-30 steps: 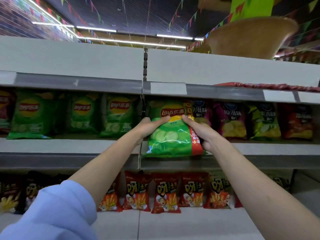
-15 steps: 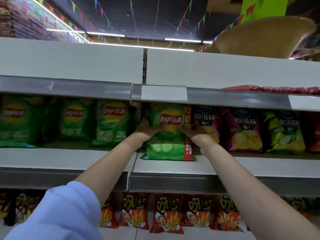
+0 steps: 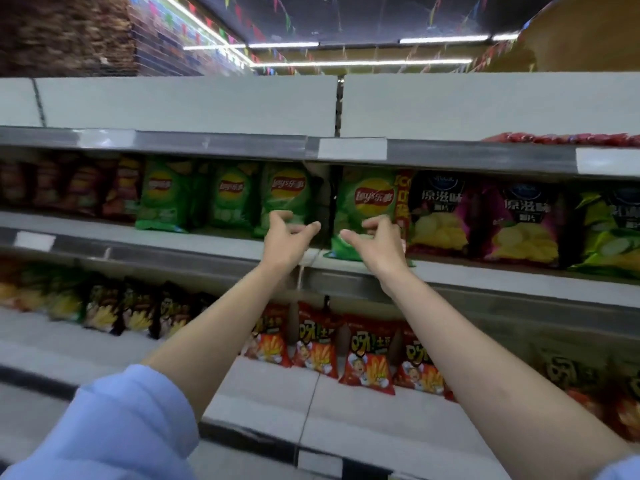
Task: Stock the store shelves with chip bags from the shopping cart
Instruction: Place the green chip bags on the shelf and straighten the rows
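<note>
Both hands have come back off the green chip bag [image 3: 367, 209], which half a second ago they were pushing into place and which now stands upright on the middle shelf [image 3: 485, 275], just right of the vertical post at the centre of the frame. Left hand [image 3: 287, 237] hangs in front of the post and the neighbouring green bags [image 3: 221, 199], its fingers loosely curled with thumb and fingertips near one another and nothing between them. Right hand [image 3: 375, 242] hovers before the lower half of the placed bag, fingers likewise bent and relaxed, holding nothing; whether its fingertips brush the foil I cannot tell. To the right of the green bag, touching its red side strip, stand dark and magenta bags [image 3: 446, 216] and, further toward the right edge, a yellow-green bag [image 3: 606, 233]. At the left of the same shelf sit blurred red bags [image 3: 69, 188]. On the shelf below, in the lower centre, a row of red fry-snack bags [image 3: 346, 351] leans forward, with darker bags [image 3: 138, 313] at lower left. A light blue sleeve [image 3: 114, 427] fills the lower left corner.
</note>
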### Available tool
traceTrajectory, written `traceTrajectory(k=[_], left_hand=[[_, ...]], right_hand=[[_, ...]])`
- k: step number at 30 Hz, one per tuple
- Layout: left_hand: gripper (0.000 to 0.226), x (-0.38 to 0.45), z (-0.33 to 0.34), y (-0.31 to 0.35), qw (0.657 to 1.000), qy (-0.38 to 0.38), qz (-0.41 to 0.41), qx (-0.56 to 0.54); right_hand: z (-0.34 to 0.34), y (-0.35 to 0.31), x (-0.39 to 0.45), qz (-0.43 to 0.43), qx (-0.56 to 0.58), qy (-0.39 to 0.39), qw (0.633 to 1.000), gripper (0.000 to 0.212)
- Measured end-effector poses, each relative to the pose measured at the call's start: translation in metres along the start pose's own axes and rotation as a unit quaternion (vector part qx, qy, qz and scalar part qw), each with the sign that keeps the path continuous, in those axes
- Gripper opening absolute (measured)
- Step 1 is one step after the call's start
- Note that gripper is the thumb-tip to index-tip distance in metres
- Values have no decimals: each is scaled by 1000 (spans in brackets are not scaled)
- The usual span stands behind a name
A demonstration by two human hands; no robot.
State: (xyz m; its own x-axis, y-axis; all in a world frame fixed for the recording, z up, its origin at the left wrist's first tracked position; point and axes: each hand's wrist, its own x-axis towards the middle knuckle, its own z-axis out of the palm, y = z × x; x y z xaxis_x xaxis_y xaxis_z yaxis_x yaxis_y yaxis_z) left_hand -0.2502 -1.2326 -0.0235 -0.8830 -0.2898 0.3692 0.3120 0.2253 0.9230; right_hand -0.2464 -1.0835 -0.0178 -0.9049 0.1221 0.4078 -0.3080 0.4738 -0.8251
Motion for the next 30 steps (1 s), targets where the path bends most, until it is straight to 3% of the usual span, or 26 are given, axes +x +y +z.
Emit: traceTrajectory(k=[12,17,25,30], left_hand=[[37,-62,-222,-8,985,167,-35,37],[24,-76,-360,-19,964,258,-29,62],[28,-92,-581,-34,929,353,-52,100],[25,-110,-680,-64,905,405,-81,101]], right_hand=[[160,-112,-86,-80,124,-201,968,29],[274,-192,-129,-116,163,-272,941,31],[457,-309,-213,-129,228,-368,892,29],[552,-362,-265,-149,243,-425,859,23]])
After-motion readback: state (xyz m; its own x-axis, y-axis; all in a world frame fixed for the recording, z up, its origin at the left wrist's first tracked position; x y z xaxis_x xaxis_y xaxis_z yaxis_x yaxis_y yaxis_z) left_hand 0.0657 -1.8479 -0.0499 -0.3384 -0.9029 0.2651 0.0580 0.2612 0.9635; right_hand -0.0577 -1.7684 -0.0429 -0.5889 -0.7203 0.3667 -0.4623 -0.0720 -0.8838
